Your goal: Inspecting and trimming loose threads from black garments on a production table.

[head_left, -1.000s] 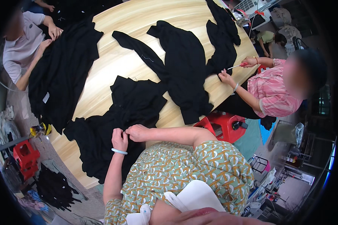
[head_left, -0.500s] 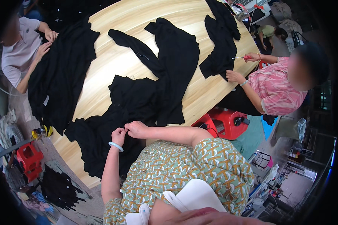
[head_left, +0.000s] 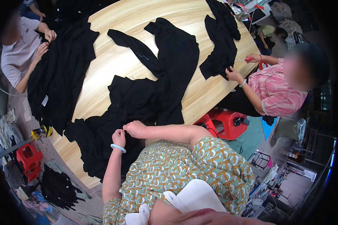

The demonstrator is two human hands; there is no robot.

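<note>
A black knitted garment (head_left: 97, 150) lies bunched at the near edge of the table, in front of my body. My left hand (head_left: 118, 138), with a pale bangle at its wrist, is closed in a pinch over this cloth. Right beside it my right hand (head_left: 135, 129) is closed as well, and the fingertips of both hands meet at the fabric. The exact bit of cloth between them is too small to make out. Farther up, another black garment (head_left: 178, 56) lies spread out, one sleeve reaching left with a light thread on it.
The wooden table (head_left: 120, 63) curves away from me. At the left a person (head_left: 20, 56) handles a black garment (head_left: 60, 75). On the right a person in pink (head_left: 278, 86) holds a red-handled tool (head_left: 248, 59) by another black garment (head_left: 219, 48). Red stools (head_left: 227, 122) stand beside the table.
My two hands have shifted very slightly, still pinched together. The person on the right has drawn the red-handled tool a little away from the cloth.
</note>
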